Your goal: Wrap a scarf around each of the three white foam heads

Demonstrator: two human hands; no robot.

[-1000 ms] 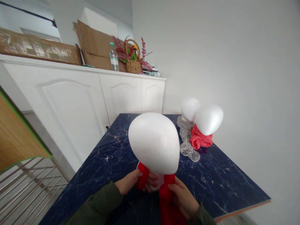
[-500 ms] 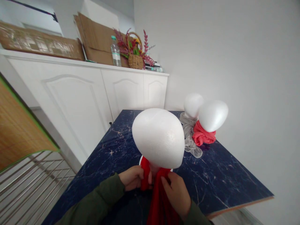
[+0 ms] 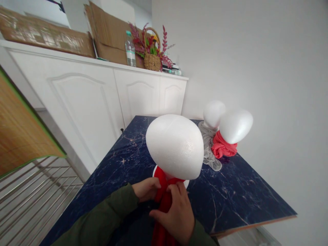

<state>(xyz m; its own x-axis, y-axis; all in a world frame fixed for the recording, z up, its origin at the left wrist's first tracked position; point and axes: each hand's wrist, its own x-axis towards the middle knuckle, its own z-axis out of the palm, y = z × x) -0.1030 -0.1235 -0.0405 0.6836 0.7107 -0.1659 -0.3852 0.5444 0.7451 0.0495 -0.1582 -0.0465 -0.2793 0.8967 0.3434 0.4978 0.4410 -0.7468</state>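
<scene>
Gripping red scarf (image 3: 164, 205) under foam head (image 3: 175, 145), both hands clamped, left (image 3: 147, 189), right (image 3: 176, 215), flowers in basket (image 3: 152, 62).

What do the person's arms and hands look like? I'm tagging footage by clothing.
Both hands, left hand and right hand, are bare, with no gloves, rings or watch visible. Each arm wears a dark olive-green long sleeve reaching the wrist.

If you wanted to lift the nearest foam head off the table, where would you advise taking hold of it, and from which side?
I would grip the foam head at its narrow neck, just under the wide dome, coming from the near side. The dome looks smooth, rounded and too broad for one hand. Both the left hand and right hand already sit there, on the red scarf around the neck.
</scene>
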